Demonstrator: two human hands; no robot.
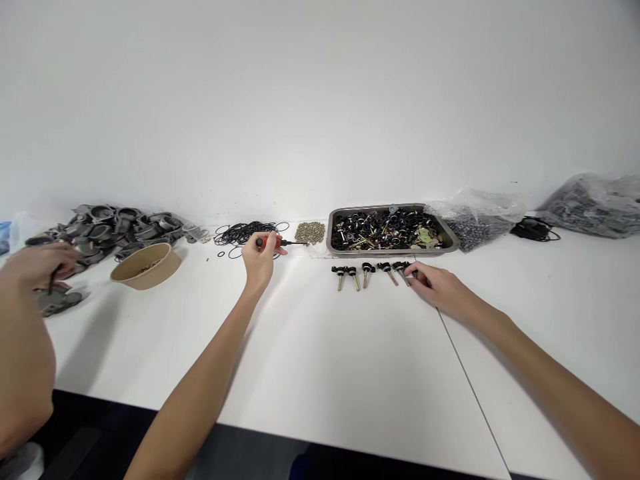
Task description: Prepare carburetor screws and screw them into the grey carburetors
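Observation:
My left hand (260, 257) is closed round a screwdriver (273, 243) with a red and black handle. The screwdriver's shaft points right, its tip at the edge of a pile of small brass-coloured screws (310, 232). At the right end of a row of black-headed parts with metal stems (367, 272), my right hand (434, 285) has its fingers pinched on one such part, mostly hidden by them. The row lies on the white table (320, 347), stems toward me. Behind it stands a metal tray (395, 253) full of similar black parts and small pieces.
Black rubber rings (245, 232) lie left of the screws. Further left are a tan bowl (150, 273) and a heap of grey plastic housings (100, 230). Another person's hand (45, 263) works there. Plastic bags of small parts (475, 223) and a black bundle (533, 229) lie right.

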